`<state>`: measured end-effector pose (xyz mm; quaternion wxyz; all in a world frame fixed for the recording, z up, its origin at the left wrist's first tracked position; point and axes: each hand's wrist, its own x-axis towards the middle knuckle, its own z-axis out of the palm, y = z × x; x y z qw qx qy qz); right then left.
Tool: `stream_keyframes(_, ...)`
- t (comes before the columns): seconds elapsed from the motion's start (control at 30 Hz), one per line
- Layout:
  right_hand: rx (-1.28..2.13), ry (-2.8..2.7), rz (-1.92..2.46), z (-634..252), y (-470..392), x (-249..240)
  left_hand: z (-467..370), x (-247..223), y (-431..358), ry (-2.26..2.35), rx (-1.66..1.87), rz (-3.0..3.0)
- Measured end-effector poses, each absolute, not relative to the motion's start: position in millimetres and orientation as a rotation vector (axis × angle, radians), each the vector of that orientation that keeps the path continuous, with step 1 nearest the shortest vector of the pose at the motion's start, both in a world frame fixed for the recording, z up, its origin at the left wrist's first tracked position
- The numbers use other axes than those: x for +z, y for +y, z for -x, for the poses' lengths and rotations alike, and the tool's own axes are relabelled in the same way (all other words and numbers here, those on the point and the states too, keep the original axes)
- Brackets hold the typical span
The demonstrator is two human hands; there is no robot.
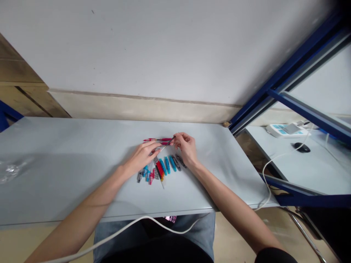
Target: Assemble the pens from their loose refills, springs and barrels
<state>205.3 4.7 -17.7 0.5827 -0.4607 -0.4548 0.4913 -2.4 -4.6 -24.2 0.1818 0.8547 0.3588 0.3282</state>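
A slim dark pen refill (166, 145) slants between my two hands over the table. My right hand (187, 147) pinches its upper end. My left hand (144, 155) is closed about the lower end, with its fingertips partly hidden. Just beyond lie pink-red pens (153, 139), partly behind my fingers. Below my hands, red-ended refills (159, 168) are fanned together. To their right are blue pen barrels (167, 165) and dark grey ones (177, 163) in a row. Small pen caps (144, 172) in blue, dark and pink sit to the left.
Crumpled clear plastic (11, 172) lies on the left of the grey table (68, 146). A blue metal frame (255, 100) stands at the right. Past it, a black mouse (302, 147) and a white device (286, 130) rest on another table. A white cable (149, 218) crosses my lap.
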Motion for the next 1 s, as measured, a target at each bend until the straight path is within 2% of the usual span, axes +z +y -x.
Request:
stream_keyframes(0.27, 1.030, -0.987, 1.083, -206, 7, -19, 2, -28, -3, 1.017, 1.000, -2.444)
stream_keyframes(0.57, 1.113, -1.429, 0.931, -193, -18, -8, 1, -23, -8, 1.078, 1.106, -2.353)
stream_keyframes(0.8, 1.288, -1.479, 0.941, -193, -20, -8, -3, -14, -19, 1.293, 0.883, -2.554)
stream_keyframes(1.0, 0.879, -1.726, 1.064, -199, -22, -1, 3, -17, -10, 1.478, 0.900, -2.430)
